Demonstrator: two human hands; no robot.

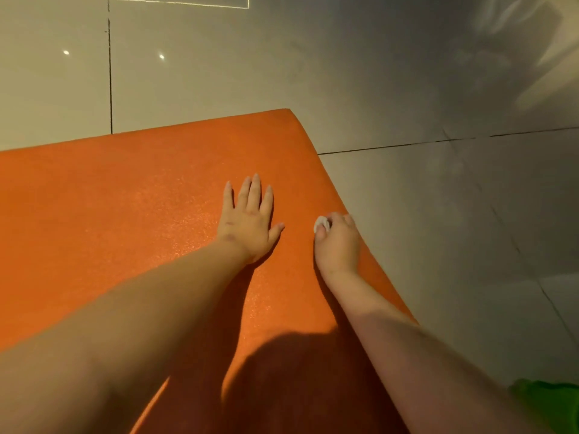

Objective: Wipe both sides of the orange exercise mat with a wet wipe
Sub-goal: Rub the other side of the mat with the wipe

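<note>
The orange mat (125, 198) lies on the grey tiled floor (438, 214) and fills the near and left part of the view. It is bright orange, with a fine bumpy skin that sparkles a little in the light. A dark shadow sits on its near end at 6 o'clock.

The left hand (247, 219) lies flat on the mat near the middle, palm down. Its fingers are straight, a bit spread, and point to 12 o'clock. At 3 o'clock from it, the right hand (338, 242) is curled around a small white wet wipe (322, 223) and holds it down on the mat, right by the mat's right edge.

That edge runs from 5 o'clock up to a rounded corner at 12 o'clock. The far edge runs off toward 9 o'clock. Lots of bare orange lies at 9 o'clock from the hands. A green thing (548, 399) peeks in at 4 o'clock.
</note>
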